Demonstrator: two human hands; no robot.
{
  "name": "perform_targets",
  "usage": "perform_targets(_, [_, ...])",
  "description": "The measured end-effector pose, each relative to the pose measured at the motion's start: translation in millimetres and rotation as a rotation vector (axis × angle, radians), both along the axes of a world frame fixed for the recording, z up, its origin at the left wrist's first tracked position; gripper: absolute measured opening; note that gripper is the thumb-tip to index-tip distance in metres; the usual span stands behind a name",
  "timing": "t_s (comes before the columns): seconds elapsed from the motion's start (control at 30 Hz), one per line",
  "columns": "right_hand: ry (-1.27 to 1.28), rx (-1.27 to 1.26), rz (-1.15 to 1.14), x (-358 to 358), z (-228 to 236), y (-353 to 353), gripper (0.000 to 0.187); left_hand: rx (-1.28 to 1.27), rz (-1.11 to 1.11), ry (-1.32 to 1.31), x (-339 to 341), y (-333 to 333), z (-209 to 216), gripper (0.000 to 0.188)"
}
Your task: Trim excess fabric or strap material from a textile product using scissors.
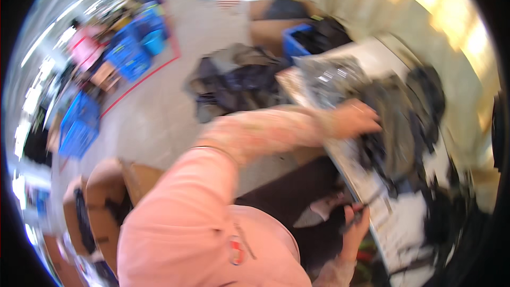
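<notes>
My left arm, in a pink sleeve with a patterned sleeve cover, stretches across to the worktable. At its end my left hand (357, 119) is at the near edge of a pile of dark grey garments (396, 127), fingers extended and slightly blurred; nothing shows in them. Lower down, by the table's front edge, my right hand (357, 229) is closed around a small dark tool (355, 218), too blurred to name exactly. Beyond the left hand lies a heap of clear plastic bags (334, 77).
Black cloth (451, 218) covers the table's right end. A dark clothes heap (236, 79) lies on the floor past the table, near a blue crate (297, 42). Cardboard boxes (109, 202) stand at left. Farther off are blue baskets (79, 125) and a person in pink (85, 48).
</notes>
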State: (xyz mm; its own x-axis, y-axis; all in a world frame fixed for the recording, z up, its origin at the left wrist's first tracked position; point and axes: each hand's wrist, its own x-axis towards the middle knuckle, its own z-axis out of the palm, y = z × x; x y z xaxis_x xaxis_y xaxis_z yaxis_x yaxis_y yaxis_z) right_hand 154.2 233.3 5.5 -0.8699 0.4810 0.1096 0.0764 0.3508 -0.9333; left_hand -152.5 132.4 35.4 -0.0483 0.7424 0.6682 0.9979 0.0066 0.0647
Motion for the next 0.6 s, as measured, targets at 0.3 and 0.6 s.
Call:
perform_targets(0.3, [-0.042,-0.003,0.031,49.8,-17.7,-2.1,0.037,-0.440,0.231,-0.215,-33.5,92.6,20.6,0.021])
perform_targets(0.6, [0.066,0.109,-0.178,57.9,-0.8,23.4,0.037,0.191,0.125,-0.257,11.0,117.6,148.5,0.019])
